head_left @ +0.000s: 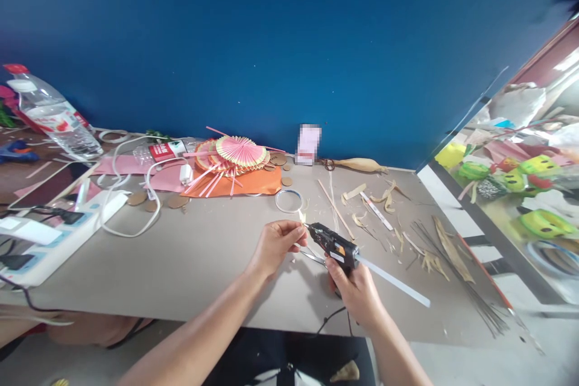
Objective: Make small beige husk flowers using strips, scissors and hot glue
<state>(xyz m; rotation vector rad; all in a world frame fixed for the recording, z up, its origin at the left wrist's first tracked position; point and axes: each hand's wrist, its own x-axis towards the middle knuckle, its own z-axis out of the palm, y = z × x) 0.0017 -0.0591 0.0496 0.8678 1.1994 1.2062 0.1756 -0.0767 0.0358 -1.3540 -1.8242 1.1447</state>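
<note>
My right hand (355, 289) is wrapped round the grip of a black glue gun (333, 244). A clear glue stick (393, 281) juts out of the gun's back toward the right. The gun's nozzle points left at a small pale strip (301, 216), which my left hand (275, 244) pinches between thumb and fingers. Both hands hover just above the grey table (190, 259) near its front edge. A pair of scissors (312, 255) lies on the table under the hands.
Pink and yellow paper fans (235, 154) lie on orange paper at the back. A white power strip (58, 232) with cables and a water bottle (52, 113) sit left. Dried leaf scraps, thin sticks (456, 265) and a tape ring (288, 200) lie right of centre.
</note>
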